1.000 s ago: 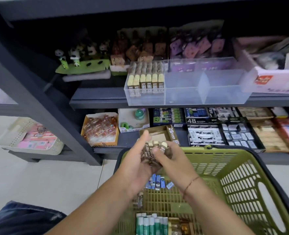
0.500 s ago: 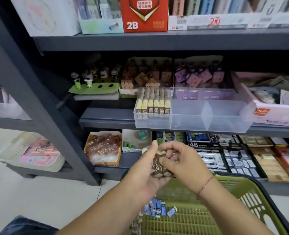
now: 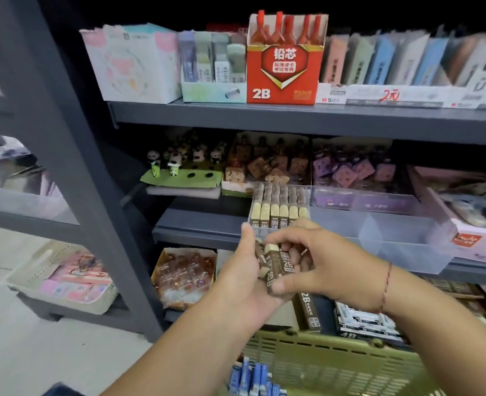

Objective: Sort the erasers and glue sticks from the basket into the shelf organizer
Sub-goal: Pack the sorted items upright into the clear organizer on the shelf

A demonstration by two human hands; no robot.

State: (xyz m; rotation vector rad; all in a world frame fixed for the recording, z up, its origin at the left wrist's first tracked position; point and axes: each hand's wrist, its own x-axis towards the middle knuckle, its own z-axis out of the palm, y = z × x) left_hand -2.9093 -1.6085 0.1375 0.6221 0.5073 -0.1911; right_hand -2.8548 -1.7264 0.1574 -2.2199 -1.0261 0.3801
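Holding: one bundle of brown 2B erasers (image 3: 276, 267), left hand (image 3: 243, 281) cupped beneath and right hand (image 3: 324, 261) pinching from above, both grips closed on the bundle, apparently to square it before loading. Position: just below and in front of the clear shelf organizer (image 3: 407, 247), under its leftmost compartment where matching stocked erasers (image 3: 278, 212) stand upright; green basket (image 3: 336, 364) well below the organizer. Against half a second ago: hands and bundle raised nearer the organizer, basket sunk toward the frame's foot

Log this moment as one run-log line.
left hand cups 2B erasers | right hand pinches them | organizer: left compartment holds eraser rows | basket: below hands | placement: not yet done
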